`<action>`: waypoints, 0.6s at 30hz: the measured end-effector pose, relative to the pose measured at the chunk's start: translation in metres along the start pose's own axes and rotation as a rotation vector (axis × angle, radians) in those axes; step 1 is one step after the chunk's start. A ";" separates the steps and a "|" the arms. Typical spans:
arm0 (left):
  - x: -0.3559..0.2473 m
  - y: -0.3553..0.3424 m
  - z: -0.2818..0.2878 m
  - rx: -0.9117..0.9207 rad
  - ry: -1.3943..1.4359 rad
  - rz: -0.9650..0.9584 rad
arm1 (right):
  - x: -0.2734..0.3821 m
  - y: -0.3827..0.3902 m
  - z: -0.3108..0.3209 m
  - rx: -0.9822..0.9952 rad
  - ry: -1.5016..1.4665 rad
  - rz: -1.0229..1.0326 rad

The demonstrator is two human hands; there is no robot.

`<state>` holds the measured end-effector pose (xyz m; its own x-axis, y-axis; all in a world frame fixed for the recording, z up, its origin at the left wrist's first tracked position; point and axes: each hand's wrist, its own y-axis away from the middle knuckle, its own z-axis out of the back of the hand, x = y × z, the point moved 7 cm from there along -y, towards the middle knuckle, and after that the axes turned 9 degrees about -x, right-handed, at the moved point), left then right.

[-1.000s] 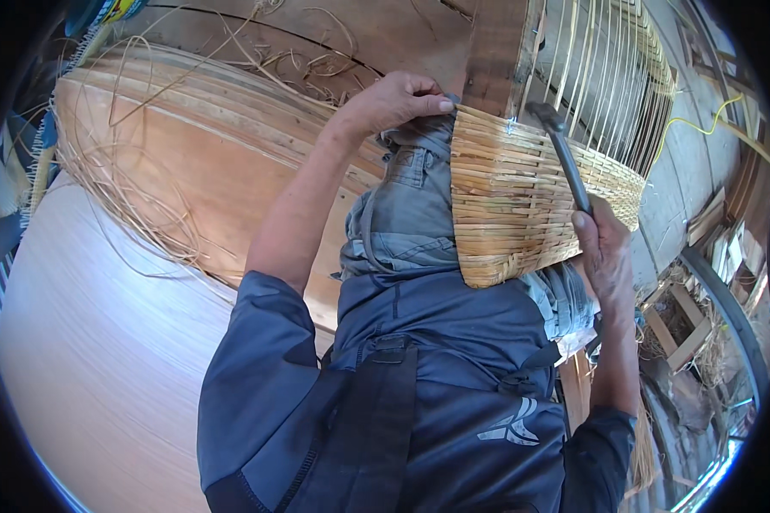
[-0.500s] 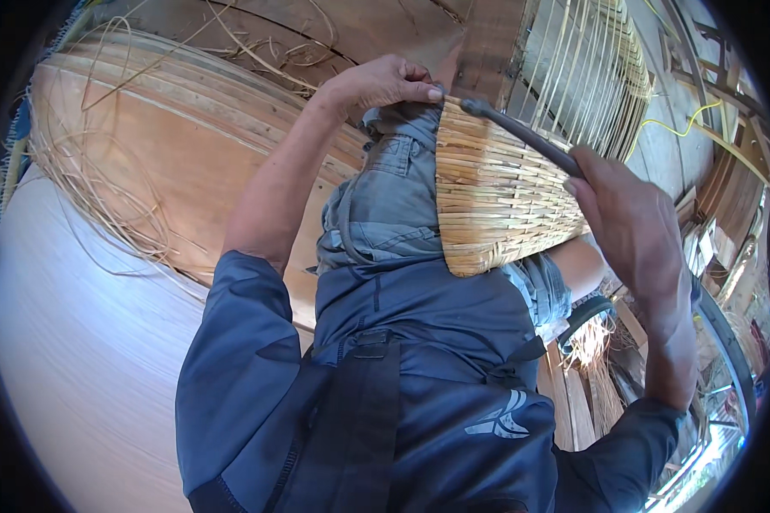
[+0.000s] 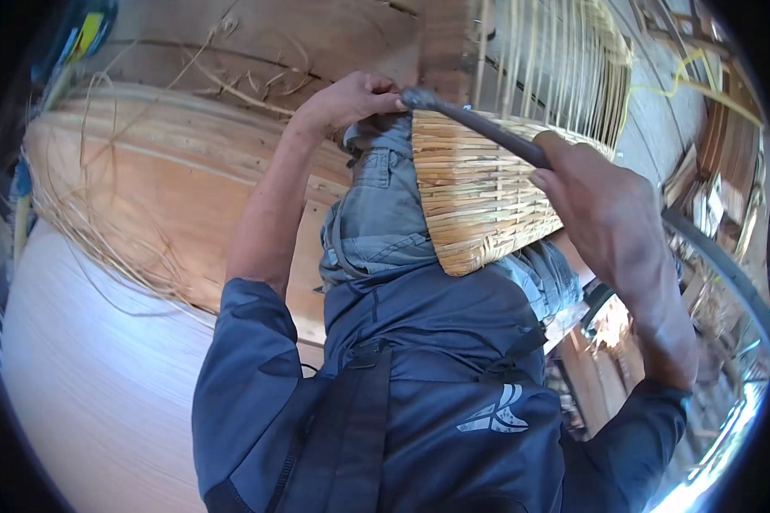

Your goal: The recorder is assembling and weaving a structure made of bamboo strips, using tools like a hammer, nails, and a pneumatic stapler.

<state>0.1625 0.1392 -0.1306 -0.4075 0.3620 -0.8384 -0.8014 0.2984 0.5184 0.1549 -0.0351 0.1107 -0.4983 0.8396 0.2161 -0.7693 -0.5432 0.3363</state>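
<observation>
Woven basket (image 3: 479,201) rests against the person's trousers (image 3: 376,209). Left hand (image 3: 351,101) bends inward, curled, near the basket's upper-left corner (whether pinching anything, cannot tell). Right hand (image 3: 603,201), forearm (image 3: 661,316) angled from lower right, grips a dark hammer-like tool (image 3: 483,130), its head beside the left hand.

A dark navy shirt (image 3: 441,359) covers the torso, its left sleeve (image 3: 252,342) and right sleeve (image 3: 646,436) both short. Down the front runs a black strap (image 3: 348,436) with a dark buckle (image 3: 368,354) – to its right, a pale grey, angular emblem (image 3: 494,413). Farther off: faded blue-grey, creased trousers (image 3: 381,197) – visibly seamed.
</observation>
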 end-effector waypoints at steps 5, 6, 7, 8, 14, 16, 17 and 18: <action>-0.007 -0.001 0.001 -0.006 -0.091 0.050 | -0.056 0.042 -0.016 -0.058 -0.164 -0.312; -0.016 0.006 0.002 -0.039 -0.187 0.095 | -0.073 0.063 -0.020 -0.157 -0.384 -0.443; -0.029 0.011 0.008 -0.091 -0.145 0.030 | -0.091 0.087 -0.020 -0.266 -0.418 -0.606; -0.029 0.016 0.007 -0.140 -0.095 -0.033 | -0.116 0.123 -0.033 -0.376 -0.445 -0.817; -0.093 0.073 -0.001 -0.663 -0.562 -0.437 | -0.146 0.369 -0.198 -0.668 -0.552 -1.598; -0.113 0.099 -0.023 -0.609 -0.366 -0.527 | -0.116 0.409 -0.250 -0.696 -0.447 -1.626; -0.125 0.111 -0.048 -0.438 -0.461 -0.634 | -0.098 0.425 -0.277 -0.728 -0.389 -1.598; -0.139 0.125 -0.071 -0.274 -0.559 -0.729 | -0.080 0.437 -0.311 -0.628 -0.422 -1.621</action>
<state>0.0881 0.0628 0.0387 0.4428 0.5593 -0.7008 -0.8788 0.4257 -0.2155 -0.2655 -0.3398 -0.0448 0.8831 0.3705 0.2879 -0.4095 0.9081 0.0874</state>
